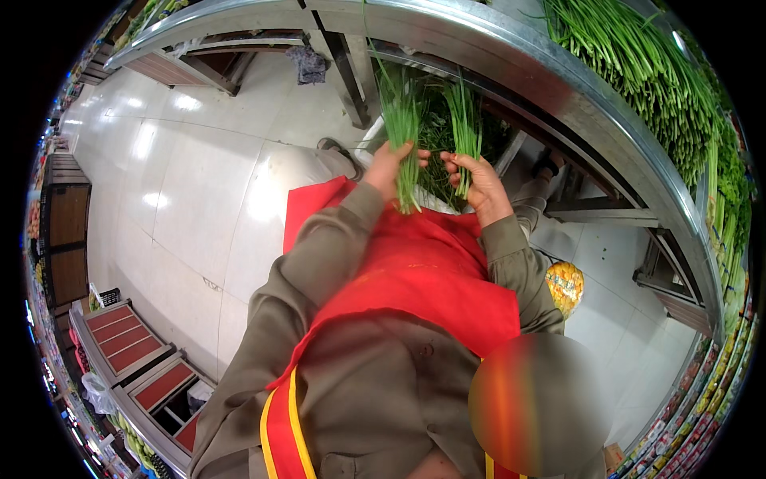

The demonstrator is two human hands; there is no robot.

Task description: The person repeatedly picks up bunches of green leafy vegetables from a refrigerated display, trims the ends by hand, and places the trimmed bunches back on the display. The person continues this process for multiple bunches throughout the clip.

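My left hand [390, 166] grips a bunch of long thin green stems [400, 111], which look like chives or thin scallions, with their cut ends pointing toward me. Between the fingers of my right hand [482, 184] is a smaller bunch of the same stems [463, 123], held upright beside the first and apart from it. Below both hands, a white box [370, 139] holds loose dark green leaves and stems [435, 175]. The hands hide part of this box. My red apron [413, 257] spreads across my lap just behind them.
A metal-edged display stand [538, 66] curves ahead, bearing a big heap of green stems [634, 78] at upper right. Its legs [347, 78] reach the tiled floor [185, 173]. A yellow patterned round object [564, 288] is by my right elbow. Packed shelves [688, 413] line the lower right.
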